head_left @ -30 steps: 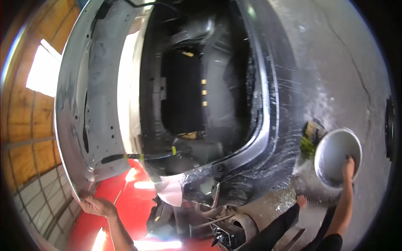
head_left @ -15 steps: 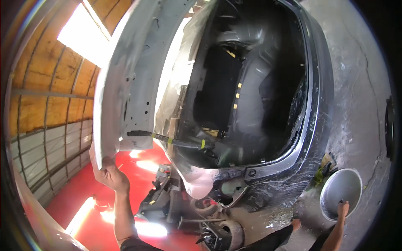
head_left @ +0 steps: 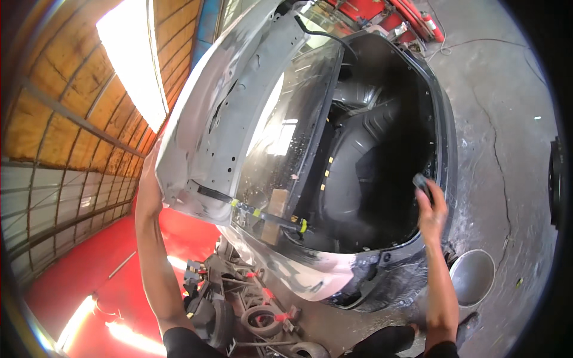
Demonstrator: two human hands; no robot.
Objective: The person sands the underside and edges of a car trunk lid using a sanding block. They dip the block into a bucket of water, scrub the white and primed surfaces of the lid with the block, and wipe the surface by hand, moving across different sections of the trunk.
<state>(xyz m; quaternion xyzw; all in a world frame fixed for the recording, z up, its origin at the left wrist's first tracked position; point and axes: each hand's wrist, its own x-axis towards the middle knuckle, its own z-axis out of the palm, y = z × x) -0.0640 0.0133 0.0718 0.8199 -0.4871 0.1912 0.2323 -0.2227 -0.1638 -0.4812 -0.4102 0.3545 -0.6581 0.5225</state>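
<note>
A raised grey tailgate (head_left: 230, 125) with whitish patches of filler stands over the open rear of a dark car (head_left: 444, 125). My left hand (head_left: 150, 176) is against the outer edge of the tailgate, near its lower corner; its fingers are mostly hidden. In my right hand (head_left: 434, 212) is a small dark grey pad (head_left: 421, 181), pinched between thumb and fingers above the right side of the trunk opening. A black strut (head_left: 216, 195) with yellow tape runs from the tailgate to the body, beside a wooden strip (head_left: 276, 209).
A round pale bucket (head_left: 473, 277) stands on the concrete floor (head_left: 507, 149) by the car's rear corner. Tires (head_left: 262, 320) and metal parts lie below, next to a red surface (head_left: 77, 268) with bright lamps. A hose (head_left: 489, 40) crosses the floor at the far right.
My right hand has come up out of the bucket and over the trunk opening, with the pad now visible in it. My left hand has shifted up along the tailgate's edge. The view has turned.
</note>
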